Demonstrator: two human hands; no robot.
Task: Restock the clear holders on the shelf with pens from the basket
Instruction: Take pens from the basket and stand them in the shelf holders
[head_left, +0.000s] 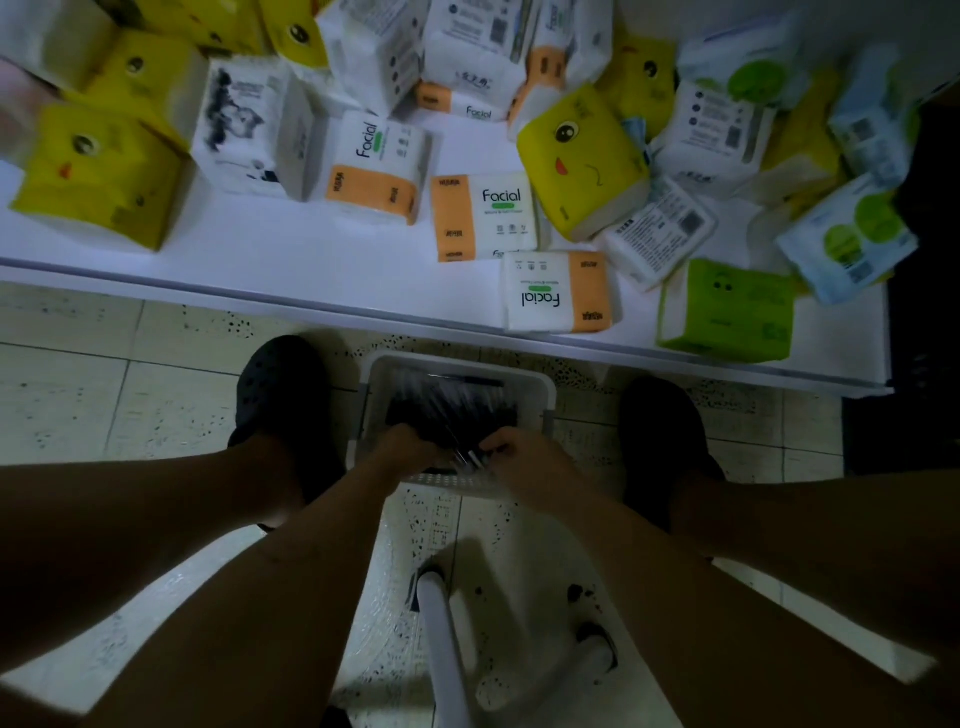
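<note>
Where left hand (413, 449) meets right hand (522, 460), pens (464, 458) seemingly sit in both grips.

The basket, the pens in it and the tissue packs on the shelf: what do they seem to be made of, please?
The basket looks like matte white moulded plastic, with a rounded rim and a perforated near wall. The pens seem to be dark plastic, but blur leaves that open. The tissue packs appear wrapped in thin, glossy printed film, creased at the corners.
</note>
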